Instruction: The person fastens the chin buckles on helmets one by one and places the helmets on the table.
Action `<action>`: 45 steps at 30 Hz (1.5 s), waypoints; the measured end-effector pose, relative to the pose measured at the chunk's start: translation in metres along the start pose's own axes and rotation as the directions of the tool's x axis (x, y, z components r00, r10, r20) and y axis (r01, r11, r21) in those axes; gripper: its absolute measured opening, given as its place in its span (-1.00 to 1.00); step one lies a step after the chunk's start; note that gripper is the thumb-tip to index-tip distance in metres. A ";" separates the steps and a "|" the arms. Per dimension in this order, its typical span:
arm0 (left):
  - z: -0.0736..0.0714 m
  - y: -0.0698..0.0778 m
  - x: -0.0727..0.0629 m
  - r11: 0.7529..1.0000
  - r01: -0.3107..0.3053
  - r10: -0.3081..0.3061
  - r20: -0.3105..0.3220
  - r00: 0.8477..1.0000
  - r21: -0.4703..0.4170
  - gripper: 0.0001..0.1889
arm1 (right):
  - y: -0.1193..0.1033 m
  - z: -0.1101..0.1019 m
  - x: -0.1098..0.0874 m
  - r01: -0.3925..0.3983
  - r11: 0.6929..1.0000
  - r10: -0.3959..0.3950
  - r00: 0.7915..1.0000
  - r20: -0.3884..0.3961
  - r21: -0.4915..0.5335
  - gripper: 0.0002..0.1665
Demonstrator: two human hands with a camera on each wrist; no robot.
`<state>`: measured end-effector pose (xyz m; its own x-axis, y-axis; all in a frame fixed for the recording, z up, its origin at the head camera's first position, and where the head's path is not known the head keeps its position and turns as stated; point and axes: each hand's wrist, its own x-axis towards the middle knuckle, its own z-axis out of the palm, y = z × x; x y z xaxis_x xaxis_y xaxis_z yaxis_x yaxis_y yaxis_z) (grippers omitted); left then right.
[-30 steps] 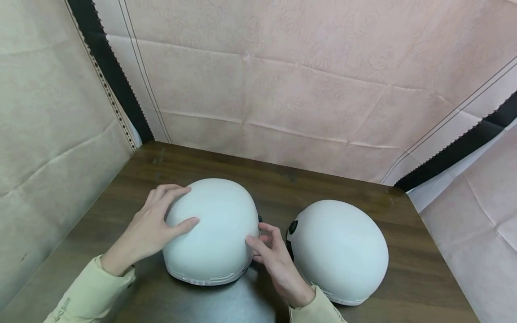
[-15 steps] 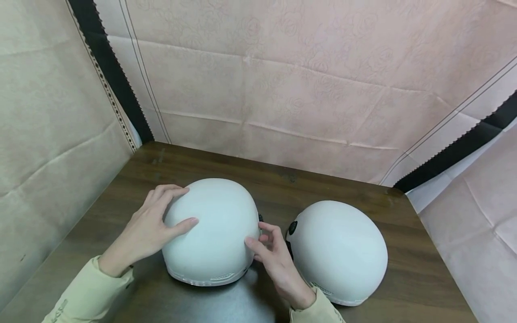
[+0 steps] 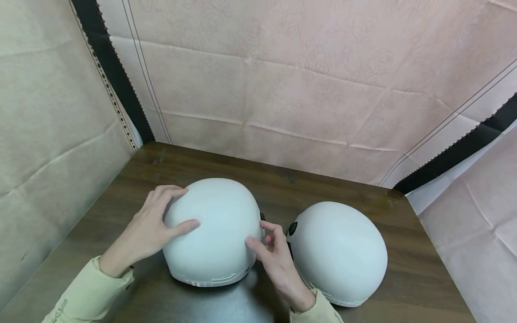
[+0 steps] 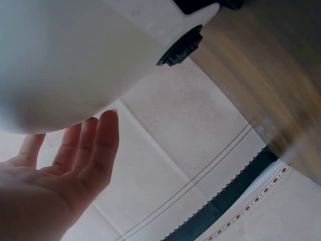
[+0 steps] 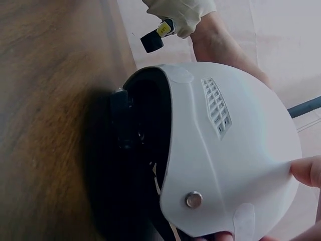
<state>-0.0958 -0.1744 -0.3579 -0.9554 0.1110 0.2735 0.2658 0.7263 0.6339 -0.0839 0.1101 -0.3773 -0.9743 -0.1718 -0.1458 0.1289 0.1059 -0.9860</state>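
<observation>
A white helmet (image 3: 214, 233) sits dome up on the table in the head view. My left hand (image 3: 151, 229) rests on its left side, fingers spread and thumb lying across the shell. In the left wrist view those fingers (image 4: 103, 145) touch the shell lightly. At the right edge, my right hand (image 3: 278, 262) has its thumb on the shell and its fingertips at the rim, gripping that edge. The right wrist view shows the helmet's vent (image 5: 216, 108), a round metal rivet (image 5: 194, 200) and a dark lining. A second white helmet (image 3: 339, 253) stands just right of my right hand.
The brown wooden table (image 3: 416, 273) carries both helmets. Pale patterned cloth (image 3: 291, 89) hangs behind the table and along both sides, with black bands at the corners. A black round fitting (image 3: 292, 228) shows on the second helmet.
The held helmet has turned very slightly, its right edge shifting a little to the right. My right fingertips have moved slightly with it. My left hand stays almost still.
</observation>
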 end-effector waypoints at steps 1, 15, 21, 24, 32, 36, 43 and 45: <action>0.000 0.000 0.000 1.000 0.000 0.000 0.001 1.000 -0.011 -0.24 | 0.000 0.000 0.000 0.001 1.000 -0.001 1.000 -0.002 0.000 -0.28; -0.004 -0.002 -0.003 0.991 -0.007 0.015 0.060 0.998 -0.130 -0.22 | -0.003 -0.001 -0.004 0.001 1.000 -0.001 1.000 0.001 0.003 -0.28; -0.003 -0.006 -0.002 0.990 -0.052 0.060 0.053 0.997 -0.130 -0.21 | -0.006 -0.001 -0.004 -0.002 1.000 0.002 1.000 -0.006 0.005 -0.27; -0.003 -0.007 -0.003 0.989 -0.059 0.068 0.058 0.996 -0.134 -0.22 | -0.007 -0.002 -0.004 0.001 1.000 -0.001 1.000 -0.005 -0.003 -0.27; -0.005 -0.005 -0.004 0.989 -0.047 0.057 0.073 0.996 -0.140 -0.22 | -0.009 -0.003 -0.004 0.034 0.999 -0.034 0.998 -0.047 -0.003 -0.34; -0.007 -0.005 -0.005 0.987 -0.045 0.058 0.083 0.995 -0.152 -0.23 | -0.008 -0.003 -0.003 0.031 0.997 -0.025 0.995 -0.096 0.065 -0.34; -0.012 -0.007 -0.006 0.979 -0.051 0.072 0.104 0.992 -0.196 -0.25 | -0.009 -0.003 -0.001 -0.029 0.980 0.055 0.990 -0.126 0.196 -0.25; -0.013 -0.007 -0.006 0.978 -0.053 0.077 0.109 0.991 -0.204 -0.25 | -0.010 -0.003 -0.001 -0.038 0.968 0.069 0.991 -0.119 0.246 -0.24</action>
<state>-0.0900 -0.1894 -0.3547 -0.9405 0.2397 0.2409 0.3369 0.5659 0.7525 -0.0848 0.1118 -0.3673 -0.9781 -0.0466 -0.2027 0.2072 -0.1324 -0.9693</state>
